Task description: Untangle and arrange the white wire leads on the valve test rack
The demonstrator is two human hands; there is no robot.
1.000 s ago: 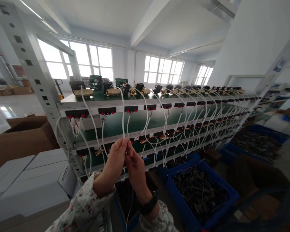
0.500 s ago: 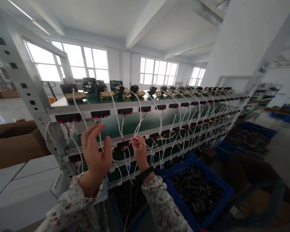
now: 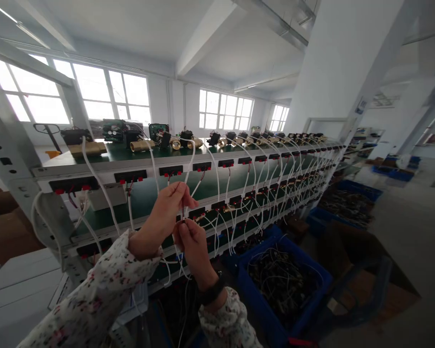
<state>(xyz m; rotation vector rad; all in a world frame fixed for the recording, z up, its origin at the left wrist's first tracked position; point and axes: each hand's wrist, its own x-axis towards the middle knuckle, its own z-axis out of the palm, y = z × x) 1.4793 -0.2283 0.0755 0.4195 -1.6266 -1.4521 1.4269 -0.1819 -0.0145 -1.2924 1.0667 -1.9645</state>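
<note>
In the head view my left hand is closed, its thumb and fingertips pinching the upper end of thin dark red wires. Just below, my right hand wears a dark wristband and pinches the white cable at the lower end of those wires. Fingers hide most of the cable's end. Above the hands, black terminal blocks with red tabs, one of them a terminal block, line the shelf edge. Brass valves with black actuators, such as a brass valve, sit on the green top shelf with white cables hanging down.
The metal rack runs away to the right in tiers, with many dangling cables. A blue crate full of dark parts and wires stands below right. White boxes are at lower left, and a cardboard box is at right.
My left hand has moved right and down from an open pose and closed on the wires beside my right hand. My right hand has shifted slightly left and down; the view has turned right.
</note>
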